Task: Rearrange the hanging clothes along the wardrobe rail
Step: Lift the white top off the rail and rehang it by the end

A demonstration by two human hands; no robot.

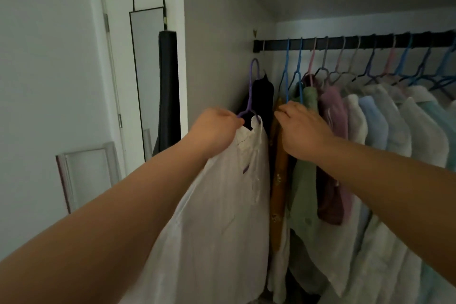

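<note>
Head view: left hand (217, 128) grips a purple hanger (251, 96) carrying a white shirt (222, 205), off and below the rail (345, 43), while right hand (302, 128) pinches hung clothes (370, 126); the shirt's loose collar risks slipping off.

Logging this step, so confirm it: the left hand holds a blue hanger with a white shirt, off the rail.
One detail is wrong: the hanger in the left hand is purple, not blue. The head view shows it carrying the white shirt, its hook below the rail and not on it.
</note>
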